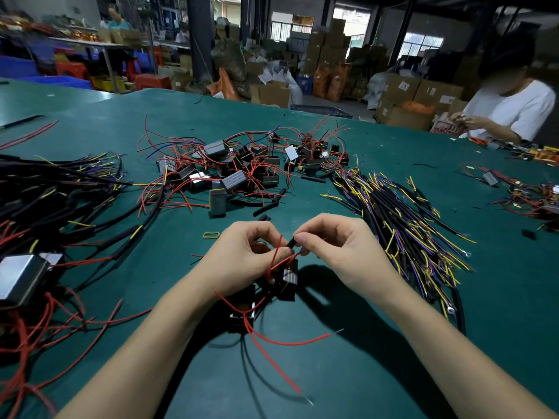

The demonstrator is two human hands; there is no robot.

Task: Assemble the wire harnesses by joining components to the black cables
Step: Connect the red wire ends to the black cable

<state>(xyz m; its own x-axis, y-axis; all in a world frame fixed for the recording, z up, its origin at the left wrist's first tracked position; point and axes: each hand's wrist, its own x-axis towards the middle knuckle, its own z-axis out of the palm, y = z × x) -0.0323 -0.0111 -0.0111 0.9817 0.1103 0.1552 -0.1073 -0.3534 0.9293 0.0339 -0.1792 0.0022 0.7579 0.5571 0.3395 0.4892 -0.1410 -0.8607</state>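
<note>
Above a green counter (348, 373), the left hand (242, 255) pinches a red wire (276, 263) of a small black component (289, 278); the right hand (332, 246) pinches what looks like a black sleeve (292, 242). Black cables (402, 219) lie just right.

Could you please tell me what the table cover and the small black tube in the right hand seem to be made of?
Table cover: probably a rubber or vinyl mat, matte teal, smooth, faint sheen. Black tube, pinched by the right hand: likely plastic sleeving, matte.
</note>
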